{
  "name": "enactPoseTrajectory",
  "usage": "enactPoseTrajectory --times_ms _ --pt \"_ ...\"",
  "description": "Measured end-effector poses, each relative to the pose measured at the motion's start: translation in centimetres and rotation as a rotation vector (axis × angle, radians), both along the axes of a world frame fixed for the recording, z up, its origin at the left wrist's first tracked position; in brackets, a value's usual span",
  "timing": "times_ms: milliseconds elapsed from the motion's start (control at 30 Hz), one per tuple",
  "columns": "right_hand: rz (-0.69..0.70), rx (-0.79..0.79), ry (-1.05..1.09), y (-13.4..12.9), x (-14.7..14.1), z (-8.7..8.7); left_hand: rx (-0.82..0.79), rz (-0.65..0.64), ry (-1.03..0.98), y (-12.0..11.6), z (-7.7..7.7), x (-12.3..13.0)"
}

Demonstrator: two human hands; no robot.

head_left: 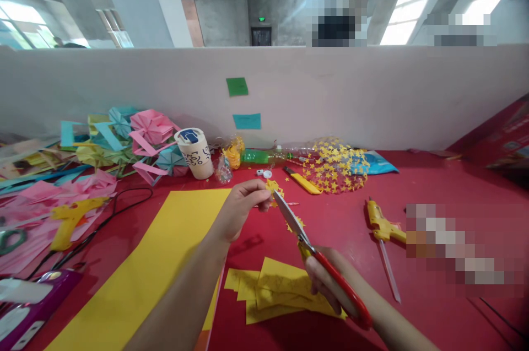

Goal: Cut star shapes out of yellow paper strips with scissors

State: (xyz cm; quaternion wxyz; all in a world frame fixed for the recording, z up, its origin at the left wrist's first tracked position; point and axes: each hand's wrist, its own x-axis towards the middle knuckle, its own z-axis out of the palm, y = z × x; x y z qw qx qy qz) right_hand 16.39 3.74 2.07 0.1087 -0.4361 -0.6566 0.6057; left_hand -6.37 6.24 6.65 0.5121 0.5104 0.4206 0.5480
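Note:
My left hand [243,205] pinches a small yellow paper piece [275,188] with a jagged, star-like edge between thumb and fingertips. A pair of red-handled scissors [341,282] is gripped in my right hand [324,274], its blade tips touching or very near that piece. Below the blades lie several small yellow paper stars [294,224] on the red table [256,241]. Close under my right hand rests an untidy stack of yellow paper rectangles [281,287]. A large yellow sheet [165,246] lies under my left forearm.
Behind my hands are a yellow cutter knife [303,181], a heap of yellow stars [334,166], a green bottle [256,156] and a white cup [194,154]. Glue guns lie left [74,219] and right [382,224]. A purple power strip [45,304] sits front left, near folded paper shapes [151,125].

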Motion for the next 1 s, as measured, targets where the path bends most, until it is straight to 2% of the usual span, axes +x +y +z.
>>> enactPoseTrajectory --times_ms 400,733,1000 --pt "0.016 0.019 0.013 -0.2 0.1 0.1 0.012 -0.037 0.073 0.0 0.2 -0.8" --pt "-0.031 -0.039 0.087 0.6 -0.1 -3.0 -0.003 -0.046 0.086 0.1 0.4 -1.0" --pt "-0.041 -0.051 0.106 0.9 -0.2 -4.4 -0.011 -0.044 0.106 0.0 0.5 -1.3"
